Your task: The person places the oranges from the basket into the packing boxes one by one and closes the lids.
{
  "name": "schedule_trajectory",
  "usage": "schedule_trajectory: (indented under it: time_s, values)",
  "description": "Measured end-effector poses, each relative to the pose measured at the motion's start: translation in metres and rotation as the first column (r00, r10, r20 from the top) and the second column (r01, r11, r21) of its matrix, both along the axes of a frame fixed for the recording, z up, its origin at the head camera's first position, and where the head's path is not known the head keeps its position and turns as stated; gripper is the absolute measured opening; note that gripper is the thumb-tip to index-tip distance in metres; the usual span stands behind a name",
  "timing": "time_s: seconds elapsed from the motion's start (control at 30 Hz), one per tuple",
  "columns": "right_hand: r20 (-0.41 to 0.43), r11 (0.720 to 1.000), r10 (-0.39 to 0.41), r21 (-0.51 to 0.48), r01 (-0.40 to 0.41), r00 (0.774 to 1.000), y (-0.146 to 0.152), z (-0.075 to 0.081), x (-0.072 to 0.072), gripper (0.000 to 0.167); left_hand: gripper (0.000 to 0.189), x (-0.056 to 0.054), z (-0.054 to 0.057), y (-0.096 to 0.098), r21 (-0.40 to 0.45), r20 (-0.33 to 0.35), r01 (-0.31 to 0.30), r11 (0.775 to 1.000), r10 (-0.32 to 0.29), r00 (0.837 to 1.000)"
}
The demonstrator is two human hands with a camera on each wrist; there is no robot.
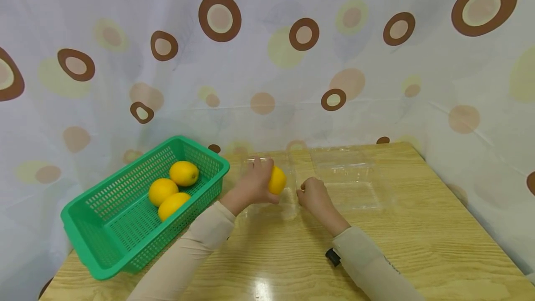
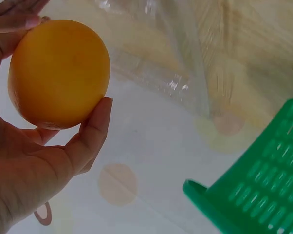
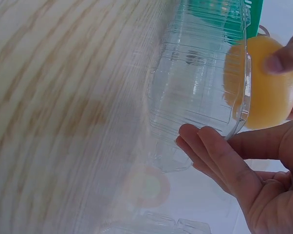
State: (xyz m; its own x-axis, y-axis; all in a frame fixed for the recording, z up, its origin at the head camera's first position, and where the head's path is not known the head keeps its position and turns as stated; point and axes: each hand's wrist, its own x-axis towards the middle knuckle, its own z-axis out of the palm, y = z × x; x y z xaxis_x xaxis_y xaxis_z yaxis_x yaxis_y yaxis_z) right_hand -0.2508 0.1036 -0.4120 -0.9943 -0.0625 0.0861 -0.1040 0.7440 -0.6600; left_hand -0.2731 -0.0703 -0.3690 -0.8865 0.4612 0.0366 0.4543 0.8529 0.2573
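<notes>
A yellow lemon (image 1: 277,180) sits in the grip of my left hand (image 1: 255,182), above the left clear plastic container (image 1: 288,210). The left wrist view shows fingers and thumb curled round the lemon (image 2: 59,73) from opposite sides. My right hand (image 1: 316,199) is at that container's right side. In the right wrist view, the right hand (image 3: 248,180) pinches the rim of the clear container (image 3: 195,83), fingers on its outer wall and thumb behind. The lemon (image 3: 270,92) shows partly through the plastic there.
A green slotted basket (image 1: 140,240) stands at the left with three lemons (image 1: 184,173) inside. Another clear plastic container (image 1: 351,194) lies right of the right hand on the wooden table (image 1: 439,226). A patterned curtain (image 1: 267,59) hangs behind the table.
</notes>
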Motion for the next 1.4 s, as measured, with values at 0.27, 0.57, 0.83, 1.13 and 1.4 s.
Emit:
schedule_trajectory:
  time_s: [0.27,0.57,0.83,1.13,1.4]
  values:
    - [-0.005,1.0,-0.002,0.006,0.002,1.0,0.0,-0.001,-0.001,0.031,0.092,-0.004,-0.022,0.011,0.027,0.11,-0.054,0.998,0.051,0.993]
    - [-0.006,1.0,-0.013,-0.011,0.013,1.0,0.0,-0.002,-0.001,0.04,0.078,-0.005,-0.029,0.019,0.032,0.211,-0.116,0.993,0.107,0.972]
    - [0.023,0.999,-0.007,-0.036,0.007,1.0,-0.001,-0.001,0.0,0.045,0.085,-0.007,-0.031,0.024,0.063,0.293,-0.184,0.981,0.158,0.943]
    - [0.026,0.999,0.001,-0.032,0.0,1.0,0.0,0.0,0.002,0.032,0.094,-0.01,-0.034,0.027,0.066,0.367,-0.212,0.975,0.174,0.914]
    - [0.042,0.999,0.006,-0.05,-0.004,0.999,0.0,0.0,0.001,0.033,0.092,-0.011,-0.031,0.025,0.056,0.398,-0.156,0.986,0.121,0.909]
